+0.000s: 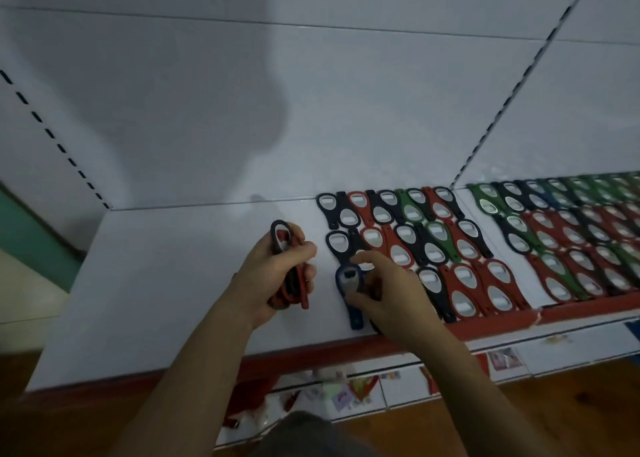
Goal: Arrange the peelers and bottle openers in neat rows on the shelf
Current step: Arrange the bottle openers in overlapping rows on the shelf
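Note:
My left hand grips a bundle of bottle openers, black and red, held upright over the white shelf. Just to its right, my right hand pinches a blue bottle opener that lies on the shelf at the left end of the front row. Three rows of bottle openers in black, red and green lie side by side to the right of it, heads and handles alternating.
Further right, past a divider line, a second block of openers fills the neighbouring shelf. The shelf has a red front edge. A lower shelf with small packets shows below. The white back panel rises behind.

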Available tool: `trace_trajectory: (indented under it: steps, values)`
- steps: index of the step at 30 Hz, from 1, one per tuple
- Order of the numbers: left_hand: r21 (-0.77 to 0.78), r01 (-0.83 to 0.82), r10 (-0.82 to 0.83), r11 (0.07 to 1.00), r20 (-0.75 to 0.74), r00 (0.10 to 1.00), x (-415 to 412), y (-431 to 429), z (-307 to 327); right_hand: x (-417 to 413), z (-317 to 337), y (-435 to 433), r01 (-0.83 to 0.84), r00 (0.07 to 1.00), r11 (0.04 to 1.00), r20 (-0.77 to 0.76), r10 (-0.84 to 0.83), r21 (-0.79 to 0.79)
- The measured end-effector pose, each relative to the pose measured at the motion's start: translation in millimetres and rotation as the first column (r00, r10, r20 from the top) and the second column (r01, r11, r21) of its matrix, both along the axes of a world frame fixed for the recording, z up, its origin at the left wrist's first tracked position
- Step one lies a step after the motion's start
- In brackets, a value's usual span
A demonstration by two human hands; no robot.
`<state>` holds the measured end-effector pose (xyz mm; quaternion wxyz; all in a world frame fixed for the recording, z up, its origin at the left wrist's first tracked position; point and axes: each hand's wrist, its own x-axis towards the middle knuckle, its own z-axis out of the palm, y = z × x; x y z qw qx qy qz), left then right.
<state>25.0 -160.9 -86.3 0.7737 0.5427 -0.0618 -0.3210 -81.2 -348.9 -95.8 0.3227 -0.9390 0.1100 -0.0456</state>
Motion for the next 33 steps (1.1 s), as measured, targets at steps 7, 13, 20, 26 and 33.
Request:
trace_trajectory:
  steps: [7, 13, 20, 26, 33]
  values:
    - [0.763, -0.244, -0.530, 0.598, 0.605, 0.594, -23.8, -7.6, -10.8, -4.8, -12.8, -16.7, -0.122, 0.988, 0.988, 0.082, 0.130, -0.090]
    - [0.808, -0.268, -0.659, 0.524, 0.584, 0.474, -37.6, -15.1, -16.5, -11.3, -26.8, -51.2, 0.035, 0.963, 0.958, 0.265, 0.044, -0.285]
    - [0.829, -0.263, -0.694, 0.494, 0.558, 0.456, -47.8, -24.3, -15.6, -14.8, -37.6, -52.9, -0.019, 0.971, 0.946, 0.221, 0.095, -0.323]
    - [0.811, -0.292, -0.672, 0.508, 0.585, 0.454, -53.8, -29.2, -18.3, -12.9, -39.7, -54.3, -0.020, 0.970, 0.950, 0.225, 0.094, -0.312]
    - [0.793, -0.242, -0.624, 0.559, 0.595, 0.507, -54.8, -31.7, -15.7, -16.4, -33.7, -53.5, 0.002, 0.968, 0.958, 0.241, 0.071, -0.288]
